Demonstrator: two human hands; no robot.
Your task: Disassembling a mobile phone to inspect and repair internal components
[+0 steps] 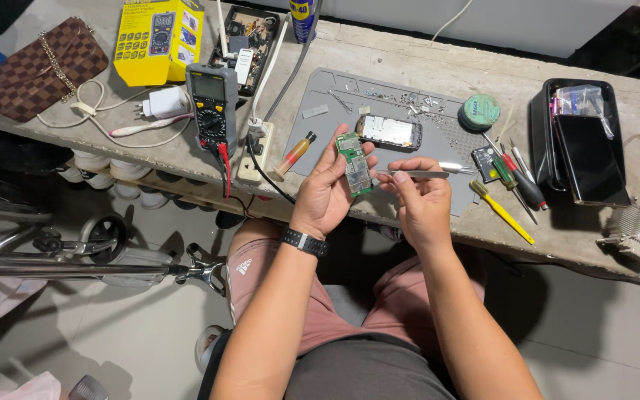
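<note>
My left hand holds a small green circuit board upright between thumb and fingers, just above the bench's front edge. My right hand grips metal tweezers that lie level, tips pointing right, close beside the board. A dismantled phone body lies on the grey work mat just beyond both hands. A black watch sits on my left wrist.
A multimeter with red and black leads stands left of the mat, near a flux syringe and a yellow box. Screwdrivers, a solder reel and a black tray lie right. A checkered purse sits far left.
</note>
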